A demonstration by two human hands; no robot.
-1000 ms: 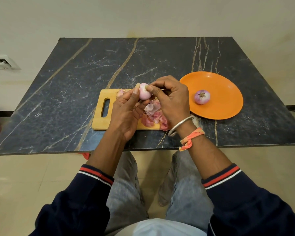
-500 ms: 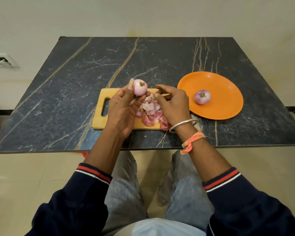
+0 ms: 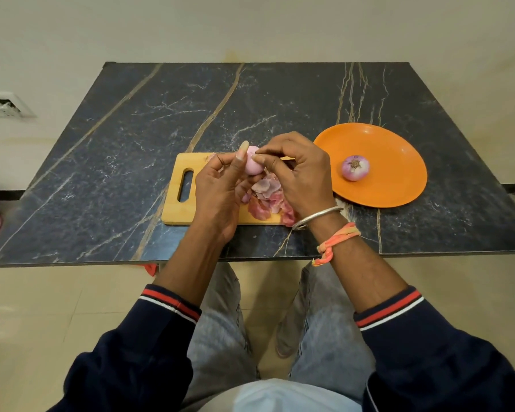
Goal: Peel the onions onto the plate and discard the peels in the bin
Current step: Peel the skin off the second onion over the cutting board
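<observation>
Centre of frame, just above far edge of wooden cutting board (image 3: 173,214): small pink onion (image 3: 252,168), cupped in left hand (image 3: 220,185), thumb + fingers curled round its lower half. Right hand (image 3: 299,173) clenched into a pinch, thumb and forefinger tips on onion's upper right side; unclear whether pinching a flake of skin or the bare bulb, too small to tell. Smooth and pale on the visible side, so prob. mostly skinned already. Pile of pink peels (image 3: 265,199) on board's right half, directly under the hands, partly hidden by right wrist. Right of centre: orange plate (image 3: 399,185) on dark marble-look table (image 3: 131,138), near rim just beside board's right end, w/ second onion (image 3: 355,168) on it, root end up, seemingly peeled. No bin in view. Handling, as a guess: pink onion light, firm, round, likely slick once bare, so apt to squirt out of a tight pinch or roll once on plate; best cradled round the belly w/ fingers spread, not nipped at the tips. Any remaining skin thin, papery, easily torn; best caught at root or neck end w/ a nail and pulled along the bulb. Peels v. light, loose, brittle; best gathered w/ both hands cupped, or tipped off the board over the bin, otherwise scattered bits likely.
</observation>
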